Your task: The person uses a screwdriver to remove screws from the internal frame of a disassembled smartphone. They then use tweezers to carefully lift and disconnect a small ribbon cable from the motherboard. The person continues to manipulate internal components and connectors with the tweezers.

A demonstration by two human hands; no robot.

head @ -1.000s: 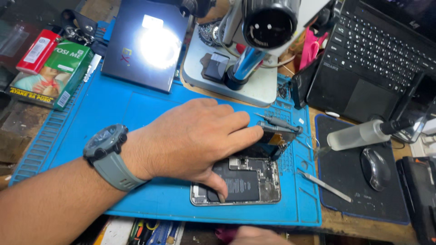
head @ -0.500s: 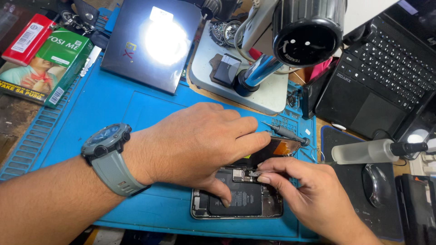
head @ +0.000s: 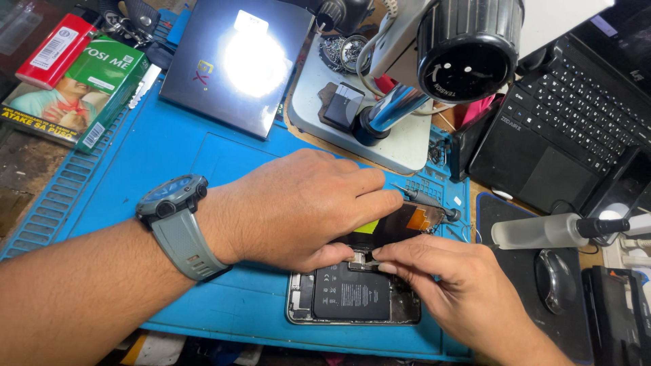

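Observation:
An opened smartphone (head: 352, 298) lies on the blue work mat (head: 176, 169), its black battery and inner parts exposed. Its dark screen panel (head: 400, 224) is lifted at the phone's far end. My left hand (head: 298, 210), with a grey watch on the wrist, rests over the phone's top and steadies it with the thumb. My right hand (head: 447, 285) comes in from the lower right and pinches a small metal part (head: 363, 261) at the phone's top edge, fingertips touching my left thumb.
A microscope (head: 461, 47) on a white base (head: 400, 146) stands behind the phone. A lit dark box (head: 237, 68) lies at the back, cartons (head: 74, 95) at far left. A laptop (head: 569, 129), squeeze bottle (head: 542, 230) and mouse (head: 556, 281) sit at right.
My right hand came in from the lower right and now pinches at the phone's top edge. My left hand stayed on the phone. The camera moved closer.

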